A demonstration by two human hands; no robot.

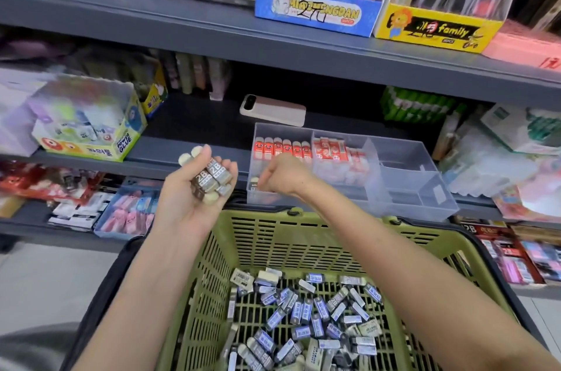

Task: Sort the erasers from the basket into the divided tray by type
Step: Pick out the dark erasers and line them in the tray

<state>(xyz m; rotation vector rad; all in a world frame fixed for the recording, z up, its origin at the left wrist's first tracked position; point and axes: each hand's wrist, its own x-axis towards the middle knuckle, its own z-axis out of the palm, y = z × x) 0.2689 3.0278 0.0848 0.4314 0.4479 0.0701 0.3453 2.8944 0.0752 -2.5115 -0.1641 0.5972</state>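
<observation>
My left hand [194,188] is raised palm up, holding a bunch of brown-sleeved 2B erasers [209,177] left of the clear divided tray [425,185]. My right hand [280,176] reaches down into the tray's front left compartment, fingers curled around one 2B eraser [253,183] there. Behind that compartment stand red-sleeved erasers [280,147]; beside them is a stack of red-and-white erasers [332,149]. The green basket [273,234] below holds several blue-sleeved and brown-sleeved erasers [303,316].
The tray sits on a grey shelf [188,152], with a phone [273,111] behind it and a glue box [88,130] to the left. The tray's right compartments [406,158] hold nothing. Stationery packs fill the shelves above, below and to the right.
</observation>
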